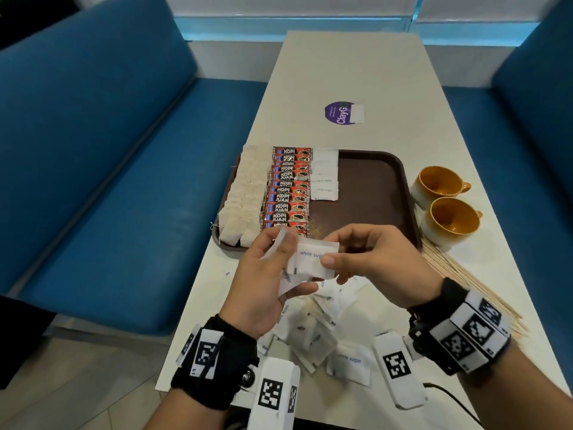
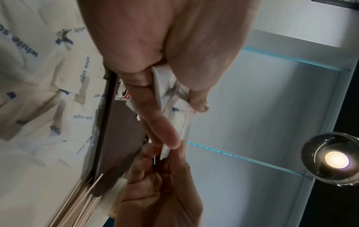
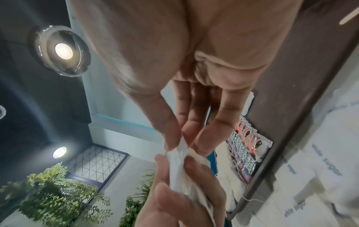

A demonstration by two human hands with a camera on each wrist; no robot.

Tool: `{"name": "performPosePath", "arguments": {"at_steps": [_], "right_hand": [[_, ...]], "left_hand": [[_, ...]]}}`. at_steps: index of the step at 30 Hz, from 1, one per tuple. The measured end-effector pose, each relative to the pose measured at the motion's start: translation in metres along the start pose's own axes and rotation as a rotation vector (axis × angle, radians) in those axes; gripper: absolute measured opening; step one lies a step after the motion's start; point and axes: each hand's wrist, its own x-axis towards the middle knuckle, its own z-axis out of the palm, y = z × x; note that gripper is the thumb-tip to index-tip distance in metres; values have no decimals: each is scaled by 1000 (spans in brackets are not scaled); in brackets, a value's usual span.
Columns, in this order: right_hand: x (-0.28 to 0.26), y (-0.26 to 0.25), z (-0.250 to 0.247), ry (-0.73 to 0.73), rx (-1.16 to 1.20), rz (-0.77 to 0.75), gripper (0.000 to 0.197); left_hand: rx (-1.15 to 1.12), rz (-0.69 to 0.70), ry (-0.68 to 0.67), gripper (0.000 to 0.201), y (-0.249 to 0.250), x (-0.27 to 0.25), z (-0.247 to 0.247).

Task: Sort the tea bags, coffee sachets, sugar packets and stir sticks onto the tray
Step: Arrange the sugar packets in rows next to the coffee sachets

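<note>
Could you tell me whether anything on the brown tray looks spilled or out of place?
Yes: fine brownish grains lie scattered on the brown plastic tray beside the nearest red coffee sachets, which looks like a spill. The rows themselves look tidy.

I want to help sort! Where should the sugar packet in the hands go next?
Probably onto the tray, at the near end of the short sugar row beside the coffee sachets. The right hand pinches the top packet from the left hand.

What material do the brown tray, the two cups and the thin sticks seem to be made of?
Tray: probably plastic, matte brown with moulded rounded corners.
Cups: seemingly glazed ceramic, glossy ochre inside, pale outside.
Sticks: apparently wood, pale, thin, unfinished.
</note>
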Motion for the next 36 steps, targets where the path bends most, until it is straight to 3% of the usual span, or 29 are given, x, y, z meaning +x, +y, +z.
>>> {"name": "performPosePath", "arguments": {"at_steps": [6, 10, 16, 20, 25, 31, 36], "right_hand": [[1, 0, -11, 102, 158, 64, 28], [17, -7, -27, 183, 228, 29, 18], [77, -15, -49, 328, 73, 17, 14], [117, -4, -62, 331, -162, 106, 18], [160, 26, -69, 280, -317, 226, 10], [188, 39, -64, 314, -385, 232, 19], [196, 38, -63, 349, -479, 266, 31]], "left_hand": [[-65, -59, -41, 20, 2, 0, -7], [-149, -75, -75, 31, 0, 4, -16], [-186, -76, -54, 42, -5, 12, -23], [-246, -77, -65, 46, -4, 18, -27], [-290, -1, -43, 62, -5, 28, -33], [-193, -12, -45, 45, -7, 33, -37], [-180, -38, -45, 48, -9, 30, -35]]}}
